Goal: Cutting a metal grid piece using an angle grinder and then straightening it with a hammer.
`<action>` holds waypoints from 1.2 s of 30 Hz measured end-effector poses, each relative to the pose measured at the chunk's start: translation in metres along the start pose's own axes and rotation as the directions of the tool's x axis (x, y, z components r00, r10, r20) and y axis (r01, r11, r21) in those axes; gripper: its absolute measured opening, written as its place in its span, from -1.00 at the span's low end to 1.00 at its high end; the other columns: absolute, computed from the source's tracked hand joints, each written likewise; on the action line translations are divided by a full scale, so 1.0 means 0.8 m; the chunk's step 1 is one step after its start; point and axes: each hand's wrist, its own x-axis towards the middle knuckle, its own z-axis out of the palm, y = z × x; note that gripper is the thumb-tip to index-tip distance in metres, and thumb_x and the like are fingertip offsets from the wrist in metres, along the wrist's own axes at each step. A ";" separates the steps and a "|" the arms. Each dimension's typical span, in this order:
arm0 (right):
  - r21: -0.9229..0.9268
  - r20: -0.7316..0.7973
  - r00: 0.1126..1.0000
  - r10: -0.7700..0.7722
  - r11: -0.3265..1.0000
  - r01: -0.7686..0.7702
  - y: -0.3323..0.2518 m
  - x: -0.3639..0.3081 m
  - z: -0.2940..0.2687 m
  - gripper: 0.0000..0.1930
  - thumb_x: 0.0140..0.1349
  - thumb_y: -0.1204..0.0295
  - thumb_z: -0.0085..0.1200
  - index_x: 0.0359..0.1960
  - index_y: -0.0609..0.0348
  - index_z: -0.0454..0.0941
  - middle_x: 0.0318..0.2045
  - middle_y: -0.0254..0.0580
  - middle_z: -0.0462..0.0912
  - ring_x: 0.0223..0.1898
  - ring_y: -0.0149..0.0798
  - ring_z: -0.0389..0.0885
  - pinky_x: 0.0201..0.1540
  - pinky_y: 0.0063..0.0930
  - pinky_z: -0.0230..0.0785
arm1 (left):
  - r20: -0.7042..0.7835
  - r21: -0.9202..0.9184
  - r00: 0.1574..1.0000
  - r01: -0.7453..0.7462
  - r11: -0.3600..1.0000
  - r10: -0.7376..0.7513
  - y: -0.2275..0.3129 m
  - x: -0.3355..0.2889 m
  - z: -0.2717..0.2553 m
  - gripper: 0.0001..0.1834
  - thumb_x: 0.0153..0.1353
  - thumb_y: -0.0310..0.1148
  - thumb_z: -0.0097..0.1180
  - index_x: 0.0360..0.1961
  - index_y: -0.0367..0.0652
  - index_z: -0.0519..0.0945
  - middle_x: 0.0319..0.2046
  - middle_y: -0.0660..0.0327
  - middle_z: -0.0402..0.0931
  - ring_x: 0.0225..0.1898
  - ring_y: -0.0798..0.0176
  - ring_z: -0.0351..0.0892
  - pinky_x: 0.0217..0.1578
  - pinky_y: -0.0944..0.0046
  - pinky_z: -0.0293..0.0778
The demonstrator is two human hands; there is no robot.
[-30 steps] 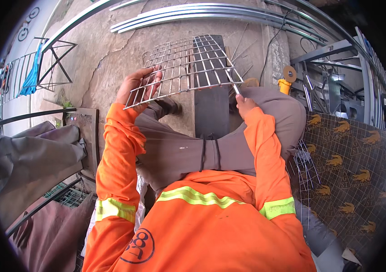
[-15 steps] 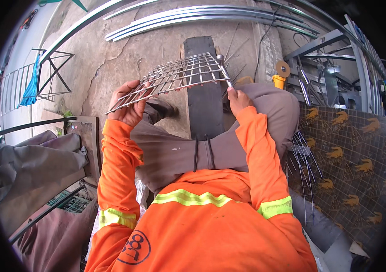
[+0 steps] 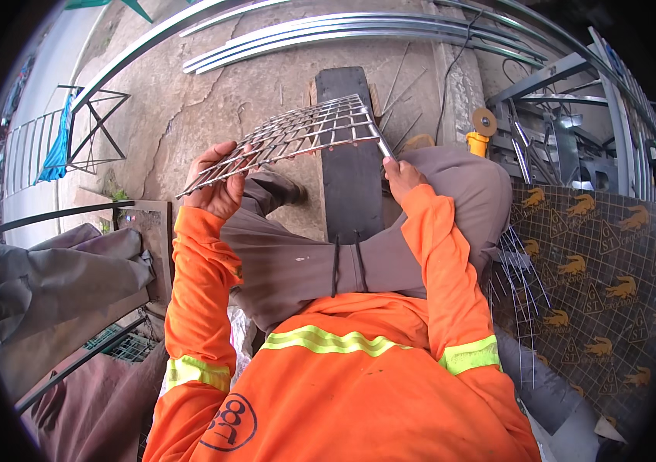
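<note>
A bent panel of metal wire mesh is held up in front of me, over the dark narrow board. My left hand is closed around the mesh's left end, fingers through and over the wires. At the mesh's right edge, my right hand grips a slim shiny metal rod. The rod's far part runs along the mesh edge, and I cannot make out its tip. Small reddish spots show along the mesh's near edge.
Long metal profiles lie across the floor ahead. A yellow tool with a round disc stands at right, beside metal frames. A dark patterned sheet and loose wire mesh are near my right leg. Grey cloth hangs at left.
The rod's rounded end, seen earlier above the mesh's right edge, no longer shows there. My right hand has shifted slightly left. My left hand keeps its hold on the mesh.
</note>
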 end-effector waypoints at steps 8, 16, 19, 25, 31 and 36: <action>0.018 -0.020 1.000 -0.009 1.000 0.009 -0.002 -0.001 -0.001 -0.31 0.31 -0.21 -0.28 -0.26 0.22 0.62 -0.23 0.10 0.68 -0.09 0.16 0.60 0.02 -0.11 0.36 | -0.030 0.005 0.999 -0.017 1.000 0.017 0.004 0.002 -0.006 -0.69 0.34 -0.36 -0.07 -0.12 -0.44 0.55 -0.26 -0.07 0.68 -0.33 0.08 0.74 -0.41 0.23 0.76; -0.002 0.000 1.000 -0.010 1.000 0.010 -0.002 0.000 -0.001 -0.31 0.31 -0.22 -0.28 -0.25 0.22 0.63 -0.25 0.09 0.68 -0.10 0.16 0.60 0.02 -0.11 0.36 | 0.034 -0.040 0.999 -0.005 0.999 0.006 -0.003 -0.004 -0.003 -0.67 0.33 -0.36 -0.06 -0.11 -0.47 0.54 -0.26 -0.09 0.67 -0.31 0.05 0.74 -0.38 0.18 0.76; 0.018 0.000 1.000 -0.012 1.000 0.012 -0.002 0.000 -0.002 -0.31 0.31 -0.21 -0.28 -0.25 0.22 0.63 -0.26 0.07 0.68 -0.10 0.15 0.61 0.01 -0.13 0.37 | 0.057 -0.042 0.996 -0.065 0.997 0.067 -0.015 -0.009 0.003 -0.66 0.33 -0.36 -0.07 -0.09 -0.48 0.54 -0.23 -0.09 0.66 -0.27 0.04 0.73 -0.34 0.17 0.76; 0.036 0.113 0.993 -0.016 0.999 0.012 -0.001 0.001 -0.009 -0.31 0.32 -0.19 -0.28 -0.11 0.28 0.57 -0.06 0.26 0.60 0.05 0.28 0.50 0.15 -0.05 0.31 | -0.030 0.077 0.999 -0.013 0.997 0.016 -0.023 0.002 0.006 -0.61 0.35 -0.32 -0.11 0.14 -0.22 0.45 -0.23 0.06 0.64 -0.35 0.16 0.70 -0.33 0.29 0.73; 0.246 0.080 0.995 0.064 0.966 -0.082 0.002 0.002 -0.009 -0.33 0.31 -0.24 -0.24 -0.32 0.21 0.57 -0.46 -0.07 0.54 -0.38 -0.04 0.47 -0.25 -0.23 0.28 | -0.120 0.639 0.959 -0.125 0.759 0.258 -0.022 0.067 -0.025 -0.50 0.34 -0.15 -0.04 0.29 0.12 0.27 -0.29 0.33 0.55 -0.37 0.33 0.60 -0.26 0.29 0.53; 0.425 -0.131 0.991 0.017 0.904 0.041 -0.019 -0.006 -0.019 -0.35 0.32 -0.28 -0.20 -0.42 0.14 0.45 -0.79 -0.43 0.24 -0.85 -0.48 0.16 -0.81 -0.46 0.05 | -0.159 0.669 0.930 -0.145 0.729 0.331 -0.033 0.131 -0.068 -0.45 0.32 -0.16 0.13 0.31 0.24 0.27 -0.26 0.34 0.53 -0.25 0.36 0.57 -0.15 0.24 0.52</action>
